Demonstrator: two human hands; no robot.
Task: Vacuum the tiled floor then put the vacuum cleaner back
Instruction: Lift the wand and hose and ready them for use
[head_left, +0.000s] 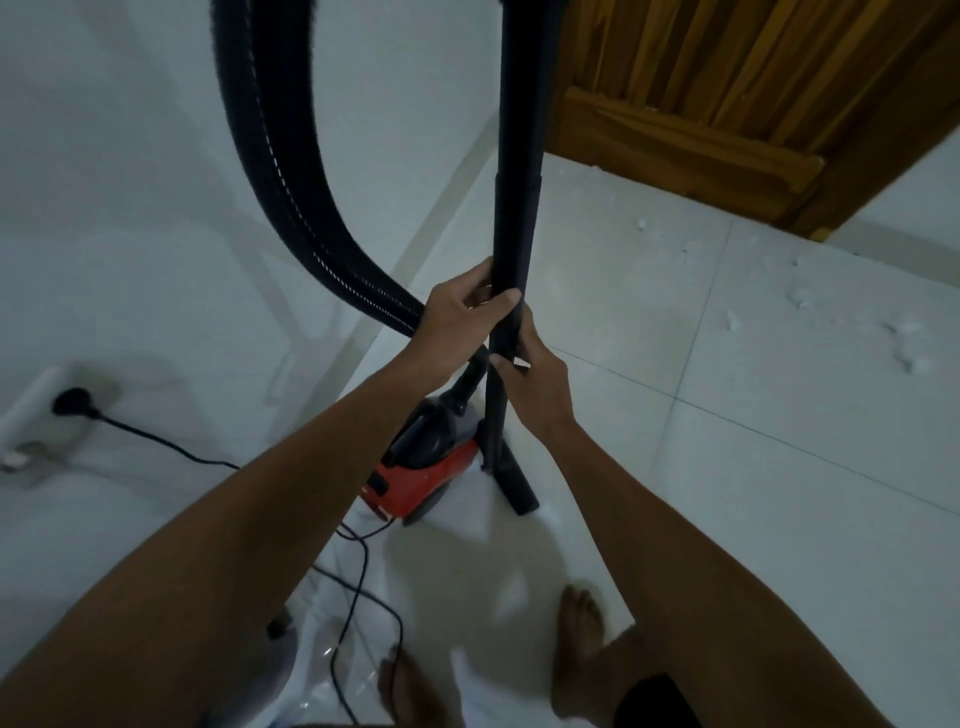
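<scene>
A black vacuum wand (517, 156) stands nearly upright in the middle of the view. My left hand (462, 312) grips it from the left and my right hand (535, 379) grips it just below, from the right. The wand ends in a black floor nozzle (517, 480) resting on the white tiled floor (727, 415). Behind the nozzle sits the red and black vacuum cleaner body (421, 467). A thick black ribbed hose (291, 197) loops up from the body past my left hand and out of the top of the view.
White bits of debris (805, 301) lie scattered on the tiles at the right. A wooden door (727, 93) stands at the top right. The black power cord (353, 571) runs from a wall plug (72, 402) at the left across the floor. My bare feet (582, 618) are below.
</scene>
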